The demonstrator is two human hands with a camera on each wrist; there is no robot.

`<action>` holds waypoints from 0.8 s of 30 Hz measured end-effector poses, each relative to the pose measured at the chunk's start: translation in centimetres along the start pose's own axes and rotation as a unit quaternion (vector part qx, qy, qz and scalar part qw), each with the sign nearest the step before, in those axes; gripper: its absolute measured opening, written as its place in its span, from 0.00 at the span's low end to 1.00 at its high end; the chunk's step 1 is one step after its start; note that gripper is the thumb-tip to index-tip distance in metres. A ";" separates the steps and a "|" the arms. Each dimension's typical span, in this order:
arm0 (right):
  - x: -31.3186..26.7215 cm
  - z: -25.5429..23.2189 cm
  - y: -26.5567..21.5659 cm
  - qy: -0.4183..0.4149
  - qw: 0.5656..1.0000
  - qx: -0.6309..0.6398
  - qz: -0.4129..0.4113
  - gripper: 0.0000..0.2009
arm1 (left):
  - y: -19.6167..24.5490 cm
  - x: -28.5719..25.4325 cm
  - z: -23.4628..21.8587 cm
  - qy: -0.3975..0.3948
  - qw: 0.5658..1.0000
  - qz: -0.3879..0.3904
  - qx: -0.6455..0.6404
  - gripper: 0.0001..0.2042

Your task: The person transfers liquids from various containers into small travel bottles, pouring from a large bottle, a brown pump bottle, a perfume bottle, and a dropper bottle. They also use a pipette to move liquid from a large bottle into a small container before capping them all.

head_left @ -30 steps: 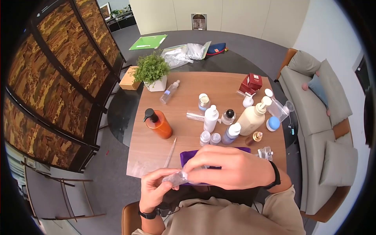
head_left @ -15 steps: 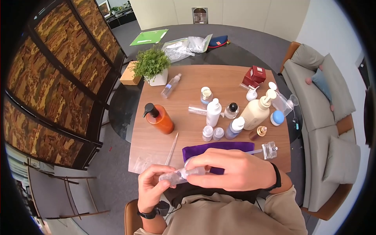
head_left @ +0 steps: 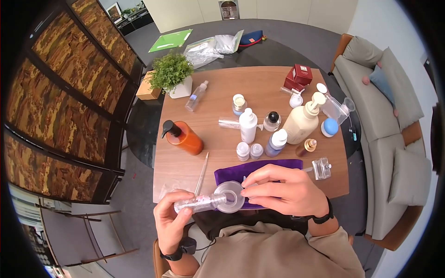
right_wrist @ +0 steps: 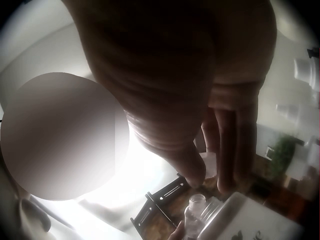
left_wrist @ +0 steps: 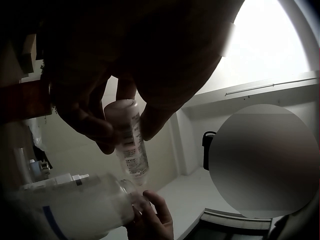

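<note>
My left hand (head_left: 170,217) grips a small clear bottle (left_wrist: 133,147) with printed text on its side. In the head view it lies tilted, its open neck pointing right. To the right, my right hand (head_left: 289,190) pinches a small translucent cap (right_wrist: 210,165) between thumb and fingers, apart from the bottle's mouth. A clear round container (head_left: 235,206), seen from above, stands at the table's near edge; the bottle's neck overlaps it in the head view. Behind my right hand lies a folded purple cloth (head_left: 229,175).
Beyond the cloth stand a white bottle (head_left: 248,127), a cream pump bottle (head_left: 300,123) and several smaller bottles. An orange pump bottle (head_left: 186,140) and a clear pipette (head_left: 202,173) are on the left. At right lies a clear square bottle (head_left: 321,168). A potted plant (head_left: 171,72) stands at the back left.
My right hand has drawn away to the right from the bottle's mouth with the cap, leaving the neck uncovered. My left hand has moved slightly left. The round container shows more fully.
</note>
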State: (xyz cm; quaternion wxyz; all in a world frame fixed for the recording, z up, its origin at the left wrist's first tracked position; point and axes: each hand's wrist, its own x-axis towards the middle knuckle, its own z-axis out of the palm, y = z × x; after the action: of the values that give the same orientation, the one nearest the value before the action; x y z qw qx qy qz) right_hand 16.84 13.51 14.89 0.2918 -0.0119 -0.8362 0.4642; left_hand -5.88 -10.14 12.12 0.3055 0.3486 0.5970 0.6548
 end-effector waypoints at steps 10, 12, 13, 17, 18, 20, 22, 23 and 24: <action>-0.9 0.0 0.3 0.016 0.999 0.029 0.015 0.16 | 2.1 0.4 0.3 -0.012 0.993 0.053 0.106 0.15; -1.1 -0.1 0.3 0.010 0.999 0.032 0.011 0.16 | 2.4 0.4 0.3 -0.017 0.992 0.061 0.111 0.16; -1.2 -0.1 0.4 0.002 0.999 0.035 0.006 0.16 | 2.5 0.5 0.4 -0.021 0.990 0.071 0.116 0.17; -1.4 0.2 0.6 0.007 0.999 0.047 -0.003 0.17 | 2.9 0.6 0.6 -0.009 0.991 0.075 0.110 0.21; -1.5 0.2 0.7 0.008 0.999 0.049 -0.005 0.17 | 3.0 0.7 0.6 -0.006 0.990 0.080 0.118 0.24; -1.6 0.2 0.7 0.011 0.999 0.051 -0.007 0.17 | 3.1 0.8 0.7 -0.005 0.988 0.086 0.127 0.27; -1.7 0.1 0.7 0.007 0.999 0.045 -0.006 0.17 | 3.5 0.8 1.1 0.014 0.991 0.067 0.111 0.32; -1.8 0.1 0.7 0.008 0.999 0.044 -0.005 0.17 | 3.7 0.8 1.3 0.013 0.991 0.067 0.111 0.32; -1.9 0.0 0.7 0.006 0.999 0.047 -0.003 0.17 | 3.9 0.9 1.4 0.016 0.991 0.071 0.111 0.33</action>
State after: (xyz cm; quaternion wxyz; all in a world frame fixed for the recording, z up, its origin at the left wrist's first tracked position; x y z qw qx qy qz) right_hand 18.24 13.34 13.47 0.2987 0.0018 -0.8116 0.5020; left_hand -5.17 -8.98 16.16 0.2081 0.4108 0.6450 0.6099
